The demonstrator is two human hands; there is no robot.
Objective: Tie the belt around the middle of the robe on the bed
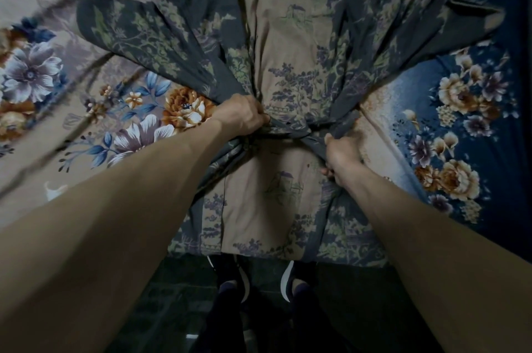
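The belt (288, 134) is drawn taut across the robe (285, 70) spread on the bed (57, 122), each end clenched in the left hand (244, 118) and right hand (342, 154); the soft, light cloth seems best gripped near the crossing.

no readable text, labels, brands or numbers, only printed patterns

Both bare forearms reach forward and converge toward the middle, the left from the lower left, the right from the lower right. The left hand (241, 116) is a closed fist, knuckles up, fingers curled inward to the right. The right hand (342, 154) is also clenched, thumb side uppermost, well apart from the left.
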